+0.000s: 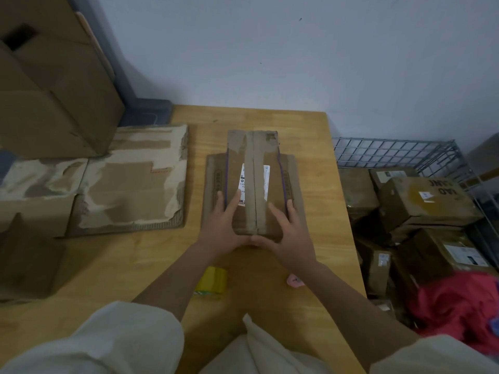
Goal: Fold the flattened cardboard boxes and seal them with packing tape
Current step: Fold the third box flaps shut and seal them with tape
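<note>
1. Brown cardboard fills the middle of the head view. I see a folded box [253, 182] standing on a flat cardboard sheet [213, 184] in the middle of the wooden table [318, 147].
2. My left hand [220, 222] lies on the near left part of the box top. Its fingers are straight and press down flat.
3. My right hand [290, 233] does the same on the near right part, fingers straight, with the thumbs meeting at the near end.
4. A strip of brown tape [255, 179] runs down the middle seam, over a white label [266, 182].
5. I think the step in hand is rubbing the tape down so the box stays shut.
6. The yellow tape roll [212, 280] sits near me on the table, between my arms. A small pink thing [295, 280] is beside my right arm; I cannot tell what it is.
7. Torn flat cardboard [129, 179] waits on the left.
8. Next I would need to let go and put this box away, maybe in the wire bin [391, 151] on the right, then take a flat piece.
</note>
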